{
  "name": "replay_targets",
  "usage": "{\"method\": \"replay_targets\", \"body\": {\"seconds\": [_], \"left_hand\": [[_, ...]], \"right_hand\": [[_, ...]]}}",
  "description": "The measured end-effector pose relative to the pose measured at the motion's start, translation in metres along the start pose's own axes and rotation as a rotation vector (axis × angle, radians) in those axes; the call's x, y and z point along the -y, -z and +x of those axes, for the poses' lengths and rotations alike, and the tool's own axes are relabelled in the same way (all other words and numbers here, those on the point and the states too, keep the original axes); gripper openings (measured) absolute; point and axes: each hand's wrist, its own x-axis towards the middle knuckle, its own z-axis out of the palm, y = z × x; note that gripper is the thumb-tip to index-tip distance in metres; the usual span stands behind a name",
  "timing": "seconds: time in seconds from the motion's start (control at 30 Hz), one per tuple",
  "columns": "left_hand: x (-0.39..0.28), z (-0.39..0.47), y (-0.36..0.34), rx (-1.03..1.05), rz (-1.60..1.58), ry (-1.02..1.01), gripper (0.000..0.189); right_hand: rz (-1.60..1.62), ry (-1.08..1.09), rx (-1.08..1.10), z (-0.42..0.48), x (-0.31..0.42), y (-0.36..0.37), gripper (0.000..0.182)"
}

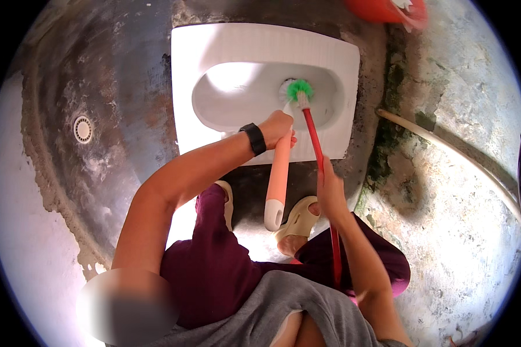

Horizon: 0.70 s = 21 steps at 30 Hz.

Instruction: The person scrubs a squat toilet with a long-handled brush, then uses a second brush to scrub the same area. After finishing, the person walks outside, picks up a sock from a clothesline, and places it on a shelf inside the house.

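Note:
A white ceramic squat toilet (260, 43) is set in the floor before me. My left hand (280, 128), with a black watch on the wrist, grips a brush by its pink and white handle (278, 178); its white head lies in the basin, partly hidden behind green bristles. My right hand (331, 188) is closed around the red stick (313, 134) of a second brush. That brush's round green bristle head (300, 90) is in the right part of the basin, against or very near the white head.
A round floor drain (83, 129) lies at the left. At the upper right stands a red plastic container (382, 9). A pale pipe or hose (451, 154) runs along the stained wall (456, 217) on the right. My feet in beige clogs (296, 221) are just below the toilet.

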Motion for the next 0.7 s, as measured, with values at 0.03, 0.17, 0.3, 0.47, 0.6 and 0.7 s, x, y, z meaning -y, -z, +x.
{"method": "replay_targets", "body": {"seconds": [0.03,0.17,0.3,0.47,0.6,0.7], "left_hand": [[-0.003,0.001,-0.001,-0.013,0.007,0.003,0.02],[-0.007,-0.005,0.014,0.009,0.007,0.0,0.023],[-0.009,-0.025,0.021,-0.047,0.038,-0.079,0.024],[-0.007,-0.055,0.03,-0.095,-0.002,-0.049,0.025],[-0.01,-0.063,0.025,0.004,0.021,-0.096,0.024],[-0.013,-0.067,0.036,0.001,0.136,-0.124,0.025]], "right_hand": [[0.056,-0.013,0.008,0.015,-0.006,0.003,0.036],[0.224,-0.064,0.056,0.034,-0.017,0.001,0.034],[0.465,-0.114,0.045,0.021,0.009,0.0,0.034],[0.601,-0.224,0.094,0.019,-0.01,-0.006,0.028],[0.234,-0.18,0.168,0.106,-0.051,-0.031,0.021],[0.175,-0.245,0.272,0.136,-0.023,-0.026,0.02]]}}
